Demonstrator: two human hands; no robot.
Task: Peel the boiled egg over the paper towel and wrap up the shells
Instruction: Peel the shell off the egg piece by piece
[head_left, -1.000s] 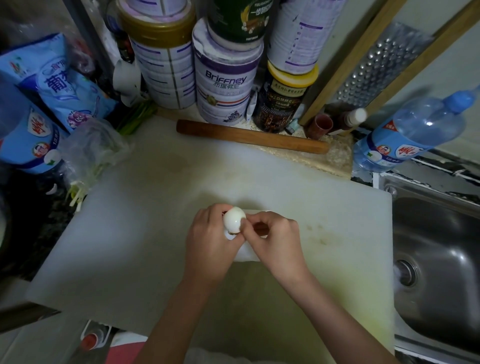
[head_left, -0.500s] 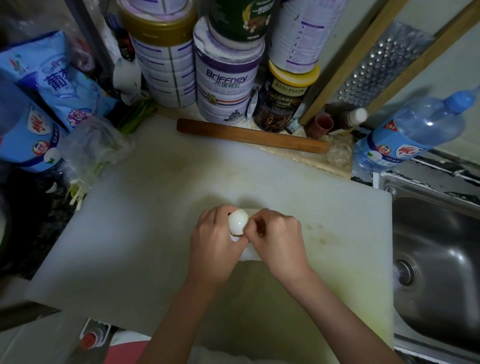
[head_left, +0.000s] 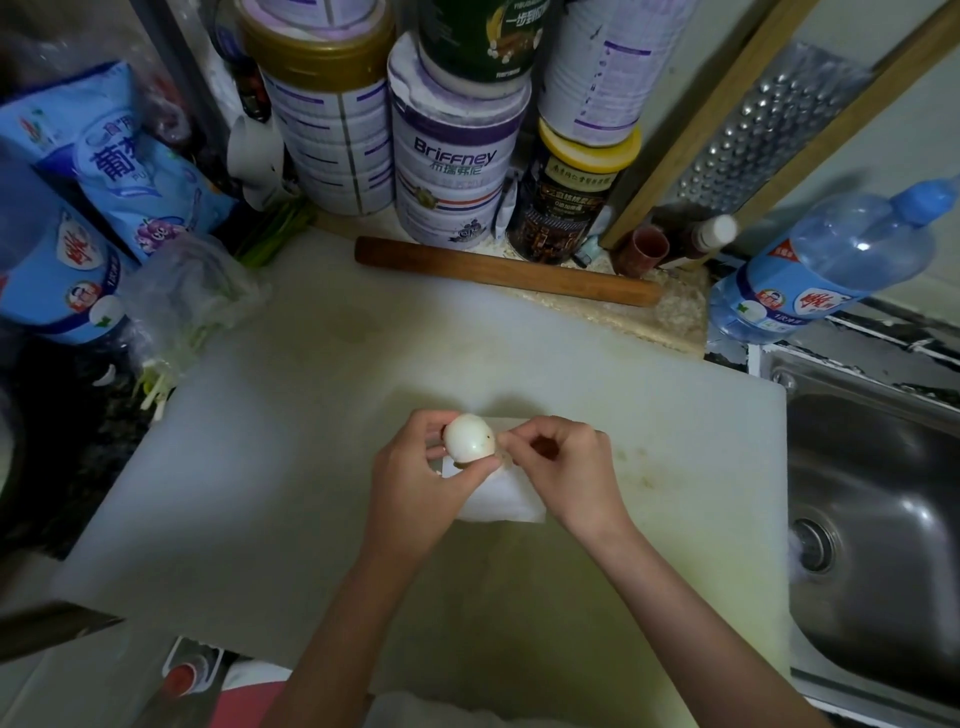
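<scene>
White and smooth, the boiled egg (head_left: 467, 439) sits just below the centre of the frame. It is gripped between the curled thumb and fingers of the left hand (head_left: 415, 480), and its mostly bare top shows a few dark specks. The right hand (head_left: 563, 470) is curled too, with thumb and forefinger pinching at the egg's right side; whether a bit of shell is between them is too small to tell. Directly beneath both hands lies a folded white paper towel (head_left: 506, 501), partly hidden by them, on a large pale cutting board (head_left: 260, 467). Along the board's far edge, above centre, lies a wooden rolling pin (head_left: 509, 273), with stacked tins (head_left: 447, 171) behind it. A blue plastic bottle (head_left: 831, 260) leans at the upper right above a steel sink (head_left: 883, 509), and blue packets (head_left: 135, 156) crowd the upper left.
</scene>
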